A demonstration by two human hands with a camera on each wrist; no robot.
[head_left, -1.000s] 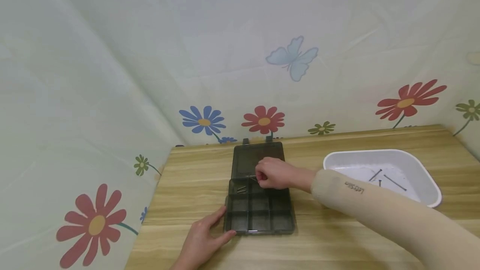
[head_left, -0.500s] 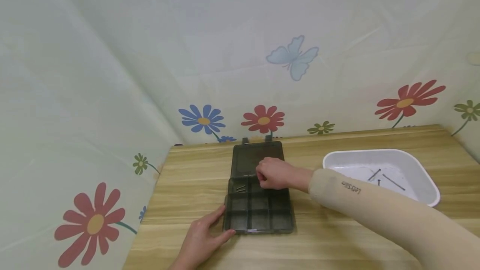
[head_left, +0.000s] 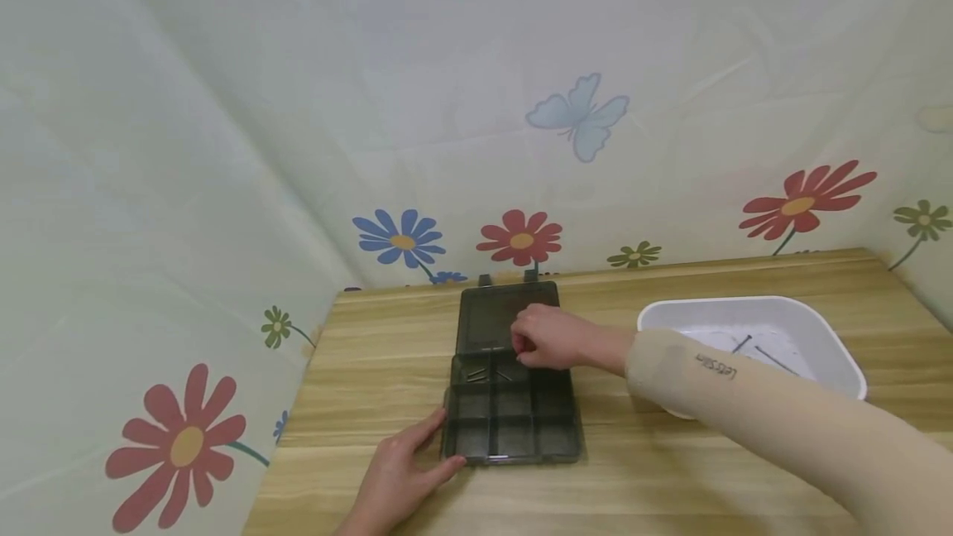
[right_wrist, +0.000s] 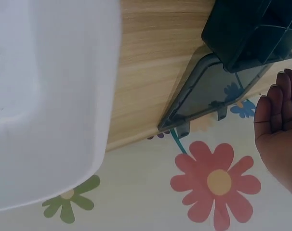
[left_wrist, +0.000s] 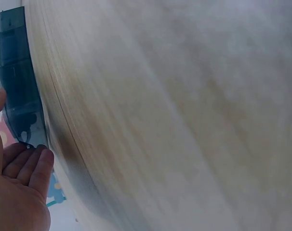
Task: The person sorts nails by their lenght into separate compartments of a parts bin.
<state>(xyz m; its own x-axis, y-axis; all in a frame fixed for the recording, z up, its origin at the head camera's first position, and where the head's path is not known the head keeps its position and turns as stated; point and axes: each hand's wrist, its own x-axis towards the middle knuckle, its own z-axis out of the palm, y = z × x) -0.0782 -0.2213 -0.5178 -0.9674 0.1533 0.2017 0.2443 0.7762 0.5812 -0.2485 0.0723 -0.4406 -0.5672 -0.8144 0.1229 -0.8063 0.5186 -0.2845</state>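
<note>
A dark translucent compartment box [head_left: 514, 418] lies on the table, its lid [head_left: 499, 317] folded back towards the wall. Two short, thin nail-like metal pieces [head_left: 475, 375] lie in its back left compartment, and another slim piece [head_left: 504, 375] in the back middle one. My left hand [head_left: 398, 470] touches the box's front left corner, fingers along the side and thumb at the front. Over the back middle compartment hovers my right hand [head_left: 551, 337], its fingers loosely bent. In the right wrist view, no item shows in the right hand's fingers [right_wrist: 276, 101].
A white tray [head_left: 830, 333] stands on the right, with long dark nail-like pieces [head_left: 774, 358] in it, partly covered by my right sleeve [head_left: 752, 404]. Behind the wooden table [head_left: 395, 337] hangs a flowered cloth [head_left: 447, 106].
The thin piece seen at my right fingers a second ago now lies in the back middle compartment. My right hand has lifted slightly to the right. The left hand keeps its place.
</note>
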